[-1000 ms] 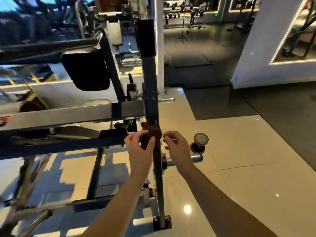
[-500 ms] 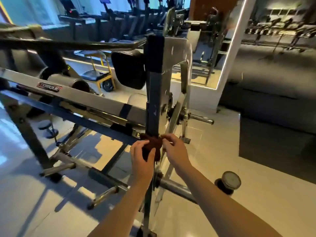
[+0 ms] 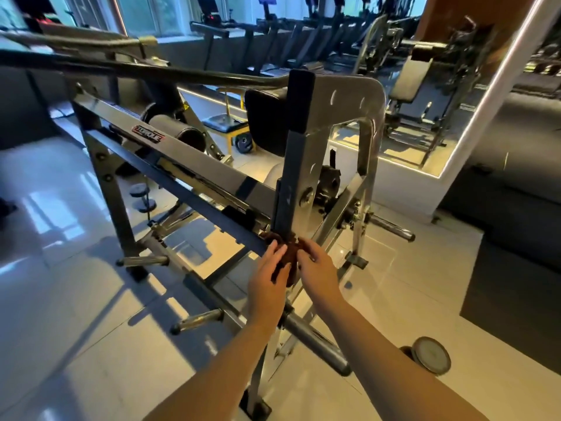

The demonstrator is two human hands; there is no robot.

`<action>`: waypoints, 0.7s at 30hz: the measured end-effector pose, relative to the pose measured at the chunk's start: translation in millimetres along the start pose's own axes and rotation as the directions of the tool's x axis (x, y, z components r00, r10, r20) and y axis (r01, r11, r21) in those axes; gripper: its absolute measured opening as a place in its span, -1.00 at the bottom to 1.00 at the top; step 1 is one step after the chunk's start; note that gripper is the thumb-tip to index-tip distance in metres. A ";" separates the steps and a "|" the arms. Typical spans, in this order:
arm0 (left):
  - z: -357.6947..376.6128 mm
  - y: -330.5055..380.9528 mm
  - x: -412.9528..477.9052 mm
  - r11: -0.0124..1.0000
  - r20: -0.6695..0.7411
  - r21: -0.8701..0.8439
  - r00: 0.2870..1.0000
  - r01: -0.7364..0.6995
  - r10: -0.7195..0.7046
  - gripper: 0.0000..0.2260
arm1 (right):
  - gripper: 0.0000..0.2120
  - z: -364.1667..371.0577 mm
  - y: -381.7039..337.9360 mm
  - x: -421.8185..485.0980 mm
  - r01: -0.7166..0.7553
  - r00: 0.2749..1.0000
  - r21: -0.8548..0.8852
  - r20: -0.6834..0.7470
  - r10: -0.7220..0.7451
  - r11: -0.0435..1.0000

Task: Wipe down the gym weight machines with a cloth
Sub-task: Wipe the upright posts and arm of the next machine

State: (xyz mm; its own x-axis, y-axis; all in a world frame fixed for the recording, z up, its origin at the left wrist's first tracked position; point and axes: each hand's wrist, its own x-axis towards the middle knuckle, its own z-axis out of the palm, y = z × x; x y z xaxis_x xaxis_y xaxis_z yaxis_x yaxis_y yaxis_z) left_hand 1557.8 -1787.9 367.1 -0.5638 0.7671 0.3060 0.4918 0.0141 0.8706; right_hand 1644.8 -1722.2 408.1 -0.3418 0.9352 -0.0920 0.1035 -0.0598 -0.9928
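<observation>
Head view shows both hands working a small dark brown cloth (image 3: pixel 287 257) wrapped against the front of the machine's upright post (image 3: pixel 292 177), just below where the sloping beam (image 3: pixel 182 154) meets it. The left hand (image 3: pixel 267 276) grips the cloth, fingers on the post's left side and thumb curled in over the wad; the right hand (image 3: pixel 317 268) pinches the cloth's right edge with bent fingertips. As a judgement, the wad is small and bunched, so if either hold loosens while rubbing it could slip off the narrow post and drop to the floor. The knuckles are close to the beam joint and the bolt heads on the post's right face, so a hard stroke upward could knock them. A thick steel bar (image 3: pixel 315 341) juts out from the post below the wrists and could catch a forearm on a downward pass. A dumbbell (image 3: pixel 431 355) stands on the floor to the right of the post's foot, a likely trip point when stepping round. The floor (image 3: pixel 76 344) around the post is glossy pale tile with bright patches of light, and dark matting lies further right. Behind the post stand a row of other machines (image 3: pixel 303 34) by large windows.
</observation>
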 end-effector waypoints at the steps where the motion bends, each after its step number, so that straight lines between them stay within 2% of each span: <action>1: 0.3 -3.0 -4.9 0.999 0.010 -0.020 0.999 0.050 -0.049 -0.60 | -0.70 0.7 2.1 -2.6 -0.014 1.000 -0.006 0.019 0.014 1.000; 5: -3.0 0.8 -4.5 0.987 0.004 -0.072 0.990 0.142 -0.142 -0.61 | -0.72 -0.5 -1.6 -4.5 -0.001 1.000 -0.024 0.025 0.002 1.000; 10: -1.6 30.4 16.6 0.999 -0.066 -0.044 0.998 -0.023 0.020 -0.59 | -0.73 -7.2 -13.8 8.2 0.070 0.997 0.003 -0.043 -0.070 0.998; 12: 5.5 25.3 14.7 1.000 -0.065 -0.015 0.998 -0.018 0.017 -0.57 | -0.74 -7.3 -12.8 11.2 0.072 0.997 -0.009 -0.035 -0.072 0.997; 17: 18.6 -6.5 -12.9 0.967 -0.032 -0.111 0.972 0.227 -0.232 -0.56 | -0.80 -17.2 -2.3 8.0 0.056 0.997 -0.081 0.056 -0.051 0.995; 21: 21.8 -0.4 -11.5 0.951 -0.080 -0.171 0.958 0.257 -0.274 -0.59 | -0.76 -26.4 2.1 18.8 0.055 0.991 0.009 0.121 -0.056 0.998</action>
State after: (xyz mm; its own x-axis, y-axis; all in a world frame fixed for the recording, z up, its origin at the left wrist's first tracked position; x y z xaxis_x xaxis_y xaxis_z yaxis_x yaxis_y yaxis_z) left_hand 1578.6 -1782.8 354.9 -0.7283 0.6799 0.0858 0.2090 0.1012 0.9727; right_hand 1663.2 -1695.5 406.3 -0.4575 0.8881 -0.0451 0.0761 -0.0115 -0.9970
